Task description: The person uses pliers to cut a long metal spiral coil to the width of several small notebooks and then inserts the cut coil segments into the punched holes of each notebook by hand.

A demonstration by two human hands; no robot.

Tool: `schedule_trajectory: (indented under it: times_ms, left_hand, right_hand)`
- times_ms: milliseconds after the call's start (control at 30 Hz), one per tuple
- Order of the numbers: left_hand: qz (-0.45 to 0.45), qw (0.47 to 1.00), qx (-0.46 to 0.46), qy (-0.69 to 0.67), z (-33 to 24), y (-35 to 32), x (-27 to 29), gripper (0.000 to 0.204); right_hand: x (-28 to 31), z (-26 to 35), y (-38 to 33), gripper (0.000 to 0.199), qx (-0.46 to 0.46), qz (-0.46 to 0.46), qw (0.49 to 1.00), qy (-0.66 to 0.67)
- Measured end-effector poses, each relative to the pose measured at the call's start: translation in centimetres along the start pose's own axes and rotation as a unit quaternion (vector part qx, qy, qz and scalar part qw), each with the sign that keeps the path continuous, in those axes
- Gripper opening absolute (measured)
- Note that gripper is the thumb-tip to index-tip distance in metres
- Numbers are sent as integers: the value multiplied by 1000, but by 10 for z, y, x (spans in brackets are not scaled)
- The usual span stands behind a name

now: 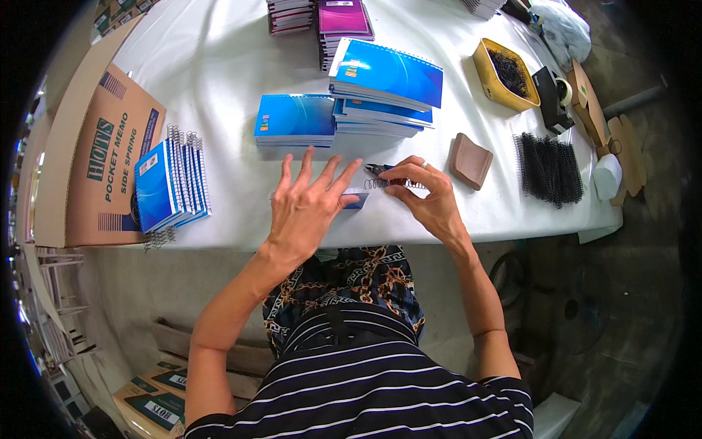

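Fingers spread, my left hand (306,201) lies over a small notepad that it mostly hides; a dark blue corner of the notepad (356,200) shows by the thumb. My right hand (431,197) pinches a dark spiral wire coil (376,184) between thumb and fingers. The coil's left end reaches the notepad's edge beside my left thumb. Just above the coil, the dark jaws of pliers (376,169) stick out past my right fingertips. Whether the right hand grips the pliers or they rest on the table is hidden.
Beyond my hands stand stacks of blue notepads (391,73) and purple notepads (344,18). Spiral-bound notepads (175,179) lean by a cardboard box (110,161) at left. At right are a brown block (470,161), black coils (548,170), a yellow tub (482,62) and a tape dispenser (552,102).
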State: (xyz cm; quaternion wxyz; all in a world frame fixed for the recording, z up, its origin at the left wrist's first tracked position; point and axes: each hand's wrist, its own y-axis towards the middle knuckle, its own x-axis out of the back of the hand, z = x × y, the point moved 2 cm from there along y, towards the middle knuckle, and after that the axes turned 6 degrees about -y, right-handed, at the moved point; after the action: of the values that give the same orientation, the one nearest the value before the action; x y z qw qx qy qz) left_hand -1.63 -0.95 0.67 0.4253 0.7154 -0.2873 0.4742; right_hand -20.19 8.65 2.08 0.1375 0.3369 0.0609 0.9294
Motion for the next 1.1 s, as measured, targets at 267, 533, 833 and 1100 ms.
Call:
schedule_trajectory:
  times_ms: [267,533,833,1100]
  left_hand:
    - [0,1000,-4,0,2,-1,2,61]
    - [17,1000,-3,-2,3,-1,3,62]
    - [44,995,-42,-83,-2,9,3,66]
    - [174,977,-16,-119,-3,13,9,49]
  right_hand:
    - [-6,-11,4,25,42,-3,999,3]
    - [4,-4,6,15,2,128,991,-29]
    - [0,24,0,24,45,133,961,-237]
    - [2,15,0,21,85,128,971,-184]
